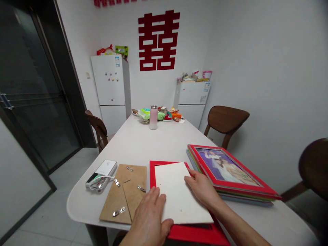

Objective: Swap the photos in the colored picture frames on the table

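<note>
A plain white sheet of board or card (176, 194) lies askew over a red picture frame (200, 235), hiding much of its middle. My left hand (151, 217) rests along the sheet's left edge, fingers stretched out and the thumb apart near its lower left corner. At the upper right edge, my right hand (202, 189) has its thumb and fingers closed on the sheet. Left of my left hand lies a brown backing board (115, 198) with several metal clips and a triangular flap.
Stacked frames, a red one with a photo (228, 165) on top, stand at right. A white device with a cable (102, 174) sits at left. Farther back are a pink bottle (153, 118) and packets (164, 114). Wooden chairs (227, 119) flank the table (164, 143).
</note>
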`<state>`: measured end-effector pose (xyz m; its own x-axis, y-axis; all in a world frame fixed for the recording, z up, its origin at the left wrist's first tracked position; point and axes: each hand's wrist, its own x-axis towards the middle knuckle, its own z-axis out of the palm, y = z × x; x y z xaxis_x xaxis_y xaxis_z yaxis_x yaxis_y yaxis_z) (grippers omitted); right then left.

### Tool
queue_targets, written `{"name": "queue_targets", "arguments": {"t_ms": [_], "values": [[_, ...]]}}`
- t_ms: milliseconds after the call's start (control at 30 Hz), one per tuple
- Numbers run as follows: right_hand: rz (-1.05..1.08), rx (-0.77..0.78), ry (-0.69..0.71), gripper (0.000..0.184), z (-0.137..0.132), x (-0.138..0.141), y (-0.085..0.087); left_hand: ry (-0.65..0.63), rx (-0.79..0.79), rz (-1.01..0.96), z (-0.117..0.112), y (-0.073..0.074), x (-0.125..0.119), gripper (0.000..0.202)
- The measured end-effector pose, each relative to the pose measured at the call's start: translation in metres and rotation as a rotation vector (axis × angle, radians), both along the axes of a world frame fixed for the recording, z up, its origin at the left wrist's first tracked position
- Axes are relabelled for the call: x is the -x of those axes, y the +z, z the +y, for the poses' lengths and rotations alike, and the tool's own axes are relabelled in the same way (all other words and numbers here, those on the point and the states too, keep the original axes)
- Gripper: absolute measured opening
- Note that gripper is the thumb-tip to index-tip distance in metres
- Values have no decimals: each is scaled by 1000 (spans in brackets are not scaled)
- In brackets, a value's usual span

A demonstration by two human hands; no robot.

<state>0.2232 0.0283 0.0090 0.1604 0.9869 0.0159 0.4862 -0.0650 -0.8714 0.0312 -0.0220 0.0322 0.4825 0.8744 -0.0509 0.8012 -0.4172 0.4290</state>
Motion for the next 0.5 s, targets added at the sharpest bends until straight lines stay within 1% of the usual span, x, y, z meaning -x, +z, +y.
{"name": "queue_targets", "arguments": {"t_ms": [67, 133, 200, 267, 367, 433, 500], "values": [[-211, -56, 6, 37, -2, 1, 4, -2, -17, 0, 1, -2, 0, 52], [-440, -73, -21, 34, -5, 3, 7, -15, -35, -13, 2, -5, 1, 50], [-641, -43, -50, 33, -8, 6, 9, -29, -49, -23, 2, -8, 1, 48], [-793, -4, -72, 32, -12, 10, 9, -36, -60, -27, 2, -11, 1, 47], [-932, 8, -85, 31, -15, 13, 6, -41, -72, -34, 1, -10, -1, 44], [-969, 2, -82, 30, -15, 13, 3, -51, -57, -41, -1, -4, 0, 44], [-967, -10, -87, 32, -15, 13, 3, -76, -23, -43, -4, 4, 9, 49]]}}
